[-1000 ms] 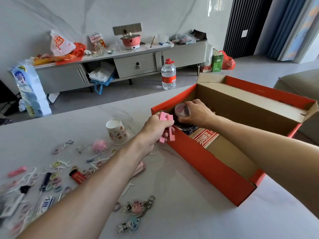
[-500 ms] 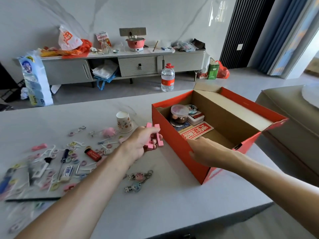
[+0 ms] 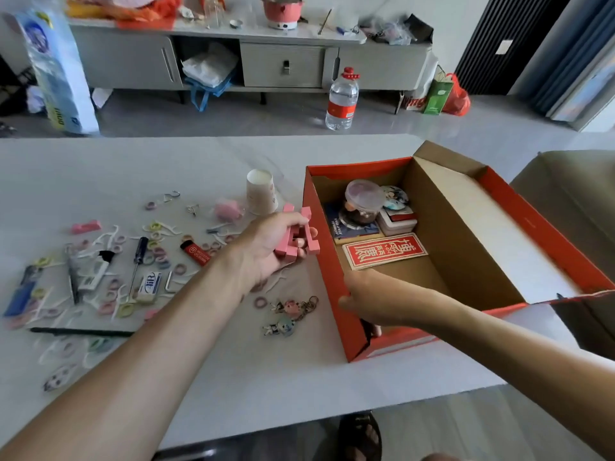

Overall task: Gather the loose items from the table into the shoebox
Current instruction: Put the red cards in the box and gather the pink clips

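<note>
White table (image 3: 233, 377) fills most of the view, and a water bottle (image 3: 342, 98) stands on the floor behind it. The orange shoebox (image 3: 332, 271) sits open on the right part of the table; its far right side is cut off by the picture edge. Inside, at the far end, are a lidded jar (image 3: 362, 201), a round badge (image 3: 394, 197) and a red packet (image 3: 384, 251).

The left hand (image 3: 266, 251) is just beside the box's left wall, with its fingers curled around some pink blocks (image 3: 296, 237); how many there are is hard to tell. The right hand (image 3: 369, 301) grips that same wall near the front corner, thumb outside, with its fingers mostly hidden inside.

Many loose items lie on the left: a paper cup (image 3: 261, 191), a red lighter (image 3: 194, 252), a screwdriver (image 3: 139, 257), keychains (image 3: 289, 314), and small rings and picks, blurred toward the edge.
</note>
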